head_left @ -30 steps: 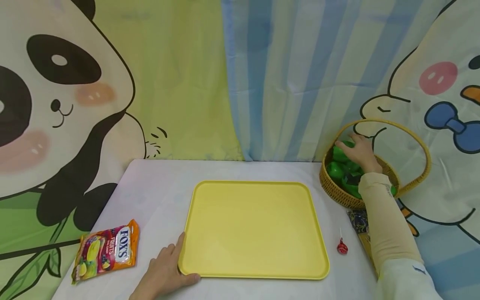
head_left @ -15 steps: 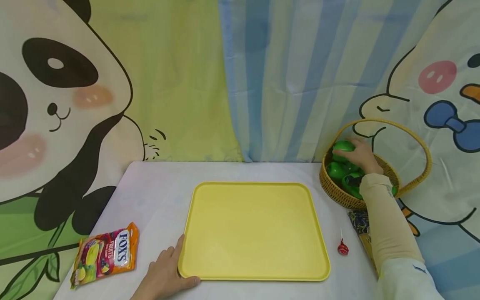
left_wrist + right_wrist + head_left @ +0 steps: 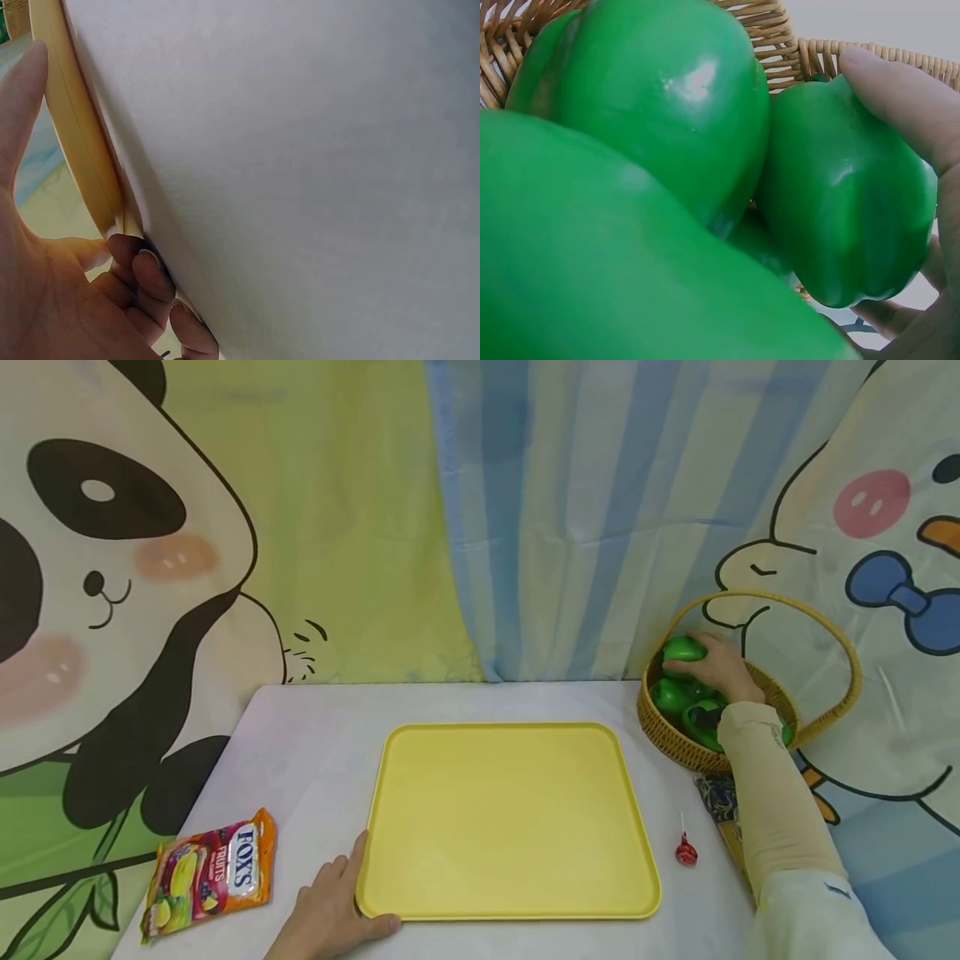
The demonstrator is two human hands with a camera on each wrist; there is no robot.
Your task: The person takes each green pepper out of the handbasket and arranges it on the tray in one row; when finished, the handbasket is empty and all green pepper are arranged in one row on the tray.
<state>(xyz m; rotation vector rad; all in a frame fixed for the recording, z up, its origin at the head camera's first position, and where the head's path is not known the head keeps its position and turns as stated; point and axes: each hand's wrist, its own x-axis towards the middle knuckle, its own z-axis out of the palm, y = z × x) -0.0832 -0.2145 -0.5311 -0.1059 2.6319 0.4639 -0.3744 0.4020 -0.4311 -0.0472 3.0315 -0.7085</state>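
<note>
In the wicker basket (image 3: pixel 670 742) at the back right, my right hand (image 3: pixel 722 667) grips a green bell pepper (image 3: pixel 847 202), thumb on one side and fingers round the other. More glossy green bell peppers (image 3: pixel 660 97) lie close beside it, the nearest filling the lower left of the right wrist view. My left hand (image 3: pixel 330 897) rests at the near left corner of a yellow tray (image 3: pixel 510 827), its thumb along the front edge and index finger along the left side. The left wrist view shows its other fingers bent against the white tabletop, beside the tray's rim (image 3: pixel 79 127).
A FOX'S fruit candy bag (image 3: pixel 210 877) lies at the table's left edge. Right of the tray is a red lollipop (image 3: pixel 686 850). A dark and gold patterned packet (image 3: pixel 718 802) lies partly under the right forearm. The basket's tall handle (image 3: pixel 847 660) arches over the right wrist.
My right hand has settled lower around the pepper, closed on it and raised it slightly. My left hand stays at the tray corner. The head view has shifted slightly.
</note>
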